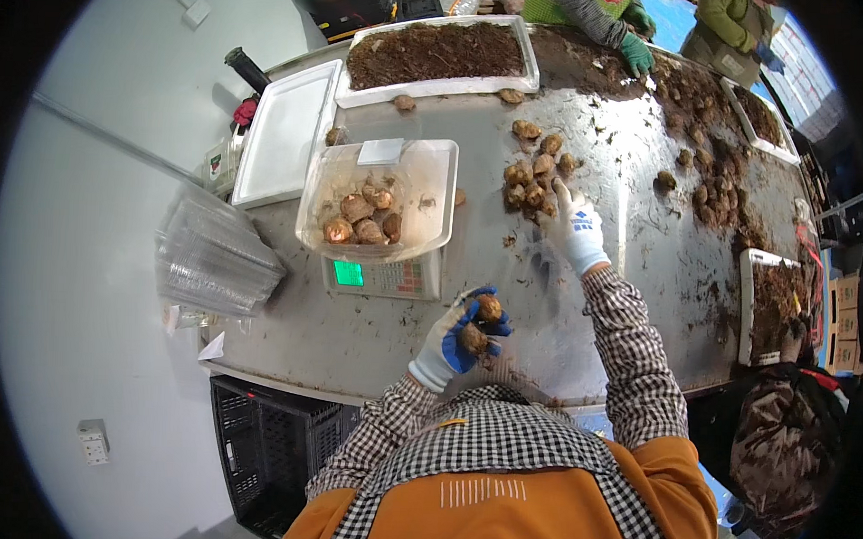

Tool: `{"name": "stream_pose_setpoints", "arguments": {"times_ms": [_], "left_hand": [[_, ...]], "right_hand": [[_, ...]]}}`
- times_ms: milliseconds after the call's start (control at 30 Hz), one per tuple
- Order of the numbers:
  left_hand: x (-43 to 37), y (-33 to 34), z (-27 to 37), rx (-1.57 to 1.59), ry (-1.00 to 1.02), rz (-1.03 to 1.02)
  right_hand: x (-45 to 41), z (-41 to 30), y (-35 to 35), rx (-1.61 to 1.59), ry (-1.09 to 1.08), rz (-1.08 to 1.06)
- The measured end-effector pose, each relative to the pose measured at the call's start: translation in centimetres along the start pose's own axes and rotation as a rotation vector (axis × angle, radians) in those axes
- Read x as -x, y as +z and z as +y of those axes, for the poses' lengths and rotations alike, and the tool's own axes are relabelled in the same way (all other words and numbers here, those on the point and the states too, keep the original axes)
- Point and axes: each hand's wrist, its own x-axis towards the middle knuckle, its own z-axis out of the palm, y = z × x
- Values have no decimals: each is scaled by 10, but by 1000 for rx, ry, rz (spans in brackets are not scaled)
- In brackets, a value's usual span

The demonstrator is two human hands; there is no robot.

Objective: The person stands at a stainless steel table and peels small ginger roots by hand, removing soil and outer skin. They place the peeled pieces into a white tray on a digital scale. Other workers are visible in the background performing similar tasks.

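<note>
My left hand [454,339], in a white and blue coated glove, holds two small brown corms that look like taro [475,338], close to the table's front edge. My right hand [578,221], gloved the same way, reaches to the right side of a small pile of corms [534,177]; its fingertips touch the pile, and whether they grip one is hidden. Left of the pile, a translucent plastic tub [433,230] with several corms [358,213] inside rests on a digital scale [402,279] with a lit green display.
A stack of clear plastic trays [215,251] stands left of the scale. Behind lie a white foam tray [286,136] and a foam box of soil [439,56]. More corms [719,187] lie at right. Across the table, a co-worker's green-gloved hand [636,54] touches soil.
</note>
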Motion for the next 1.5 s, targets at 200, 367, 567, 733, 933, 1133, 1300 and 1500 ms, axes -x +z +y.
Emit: {"name": "stream_pose_setpoints", "arguments": {"times_ms": [200,367,567,733,933,1133,1300,1500], "left_hand": [[-12,-5,-4,104,-33,-62],[-14,-15,-7,3,-19,-6],[-19,8,-6,-261,-97,152],[-14,28,-9,-523,-12,245],[-6,51,-8,-721,158,222],[2,42,-17,-1174,565,236],[9,41,-18,-1285,601,184],[21,64,-18,-859,287,253]], "right_hand": [[-38,6,68,13,-41,102],[-16,8,46,-1027,104,77],[75,-2,13,-1910,203,-305],[126,-24,-12,-1752,190,-243],[160,-41,-16,-1817,54,-227],[168,-48,-26,-1218,-149,20],[171,-49,-22,-679,-365,414],[162,-33,-4,-1286,387,-55]]}}
